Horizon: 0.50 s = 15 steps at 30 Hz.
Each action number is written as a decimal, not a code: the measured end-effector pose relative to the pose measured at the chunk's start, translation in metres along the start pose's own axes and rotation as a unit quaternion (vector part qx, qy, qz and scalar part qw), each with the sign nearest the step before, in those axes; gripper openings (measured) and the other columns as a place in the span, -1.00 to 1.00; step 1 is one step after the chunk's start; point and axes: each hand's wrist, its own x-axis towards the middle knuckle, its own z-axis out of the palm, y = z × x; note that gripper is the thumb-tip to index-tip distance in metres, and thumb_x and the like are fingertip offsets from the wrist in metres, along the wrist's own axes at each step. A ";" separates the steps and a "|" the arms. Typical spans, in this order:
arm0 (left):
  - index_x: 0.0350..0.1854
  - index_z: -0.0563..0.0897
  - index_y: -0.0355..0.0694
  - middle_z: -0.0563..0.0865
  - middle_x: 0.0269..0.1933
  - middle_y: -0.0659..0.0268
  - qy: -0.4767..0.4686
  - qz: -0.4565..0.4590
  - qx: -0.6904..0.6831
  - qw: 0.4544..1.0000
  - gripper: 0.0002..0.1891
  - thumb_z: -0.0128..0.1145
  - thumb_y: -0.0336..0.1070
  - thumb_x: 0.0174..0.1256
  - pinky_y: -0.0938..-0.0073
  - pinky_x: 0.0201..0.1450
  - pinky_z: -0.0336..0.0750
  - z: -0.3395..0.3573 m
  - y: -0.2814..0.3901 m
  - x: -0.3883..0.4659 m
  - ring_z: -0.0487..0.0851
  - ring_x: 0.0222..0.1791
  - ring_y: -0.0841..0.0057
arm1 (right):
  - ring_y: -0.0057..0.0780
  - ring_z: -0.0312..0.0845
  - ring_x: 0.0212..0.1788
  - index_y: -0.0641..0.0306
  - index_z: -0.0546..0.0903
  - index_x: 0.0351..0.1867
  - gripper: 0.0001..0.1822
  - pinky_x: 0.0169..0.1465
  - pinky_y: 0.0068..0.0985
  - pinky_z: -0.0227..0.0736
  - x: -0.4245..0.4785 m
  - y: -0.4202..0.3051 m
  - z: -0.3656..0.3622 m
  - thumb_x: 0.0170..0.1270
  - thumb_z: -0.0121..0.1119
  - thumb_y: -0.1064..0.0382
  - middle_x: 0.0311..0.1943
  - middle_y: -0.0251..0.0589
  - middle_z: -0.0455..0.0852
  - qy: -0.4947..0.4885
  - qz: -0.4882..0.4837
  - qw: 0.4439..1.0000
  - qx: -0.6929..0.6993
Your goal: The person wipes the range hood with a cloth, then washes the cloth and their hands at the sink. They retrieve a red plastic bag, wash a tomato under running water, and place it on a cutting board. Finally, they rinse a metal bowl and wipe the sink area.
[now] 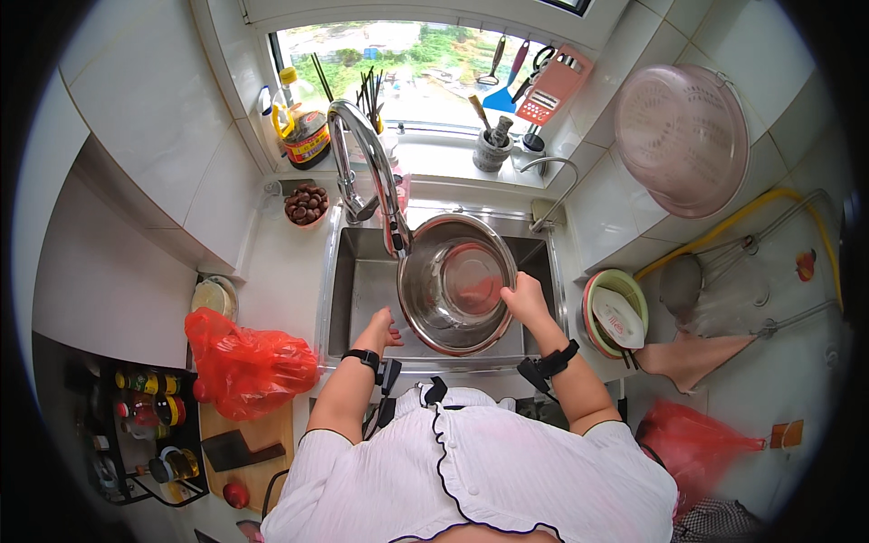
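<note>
A stainless steel basin [434, 312] is tilted over the sink [366, 298], its shiny inside facing me. My right hand [528, 298] grips the basin's right rim. To the left of the basin, my left hand [387, 330] hovers over the sink with its fingers loosely apart, holding nothing. A small gap shows between that hand and the basin. The chrome faucet [366, 156] arches above, its spout end at the basin's upper left rim. I cannot tell whether water is running or whether the basin holds any.
Left of the sink are a bowl of chestnuts [306, 205], a red plastic bag [251, 360] and a cleaver [241, 450] on a wooden board [224, 414]. Nested colanders [631, 292] stand on the right. A slim second tap [574, 170] and a stone mortar [490, 153] are behind.
</note>
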 end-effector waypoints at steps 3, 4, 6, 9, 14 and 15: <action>0.37 0.16 -0.35 0.05 0.42 -0.31 0.001 0.015 0.019 1.000 -0.32 -0.18 0.11 0.44 -0.37 0.32 0.08 0.016 0.000 0.011 0.05 0.44 -0.16 | 0.14 0.62 -0.24 0.46 0.56 -0.21 -0.71 -0.14 -0.11 0.52 0.006 -0.006 -0.006 0.06 0.13 0.30 -0.41 0.23 0.66 0.007 -0.012 0.998 -0.069; 0.35 0.20 -0.36 0.08 0.41 -0.29 -0.001 0.013 0.022 1.000 -0.33 -0.16 0.12 0.43 -0.35 0.32 0.09 0.021 0.000 0.014 0.06 0.44 -0.13 | 0.12 0.63 -0.28 0.47 0.53 -0.06 -0.62 -0.17 -0.11 0.54 0.005 -0.012 -0.011 0.08 0.13 0.32 -0.41 0.20 0.67 0.006 -0.018 0.994 -0.106; 0.33 0.22 -0.36 0.11 0.40 -0.27 -0.012 0.012 0.032 0.999 -0.34 -0.15 0.12 0.42 -0.33 0.33 0.10 0.028 0.002 0.019 0.07 0.44 -0.10 | 0.08 0.64 -0.30 0.50 0.51 0.02 -0.56 -0.19 -0.13 0.55 0.004 -0.016 -0.009 0.08 0.14 0.32 -0.42 0.18 0.68 0.015 -0.026 0.988 -0.150; 0.31 0.24 -0.36 0.14 0.38 -0.25 -0.017 0.004 0.026 1.000 -0.35 -0.13 0.12 0.41 -0.29 0.33 0.12 0.031 0.005 0.024 0.10 0.43 -0.07 | 0.01 0.66 -0.39 0.56 0.42 0.17 -0.42 -0.30 -0.17 0.57 0.004 -0.008 -0.002 0.08 0.17 0.32 -0.45 0.14 0.68 0.017 -0.058 0.976 -0.211; 0.26 0.30 -0.37 0.20 0.34 -0.25 -0.028 0.015 0.009 0.999 -0.38 -0.10 0.10 0.40 -0.25 0.31 0.18 0.021 0.004 0.031 0.16 0.39 -0.07 | -0.03 0.66 -0.50 0.49 0.38 0.25 -0.38 -0.43 -0.26 0.58 0.002 0.015 0.027 0.09 0.14 0.34 -0.34 0.26 0.67 0.036 -0.119 0.954 -0.271; 0.24 0.32 -0.38 0.23 0.32 -0.26 -0.022 0.019 0.004 1.000 -0.38 -0.09 0.09 0.39 -0.25 0.28 0.21 0.018 0.003 0.033 0.18 0.37 -0.08 | -0.04 0.66 -0.50 0.47 0.37 0.26 -0.38 -0.43 -0.29 0.58 0.001 0.019 0.036 0.10 0.14 0.34 -0.31 0.30 0.66 0.042 -0.133 0.949 -0.282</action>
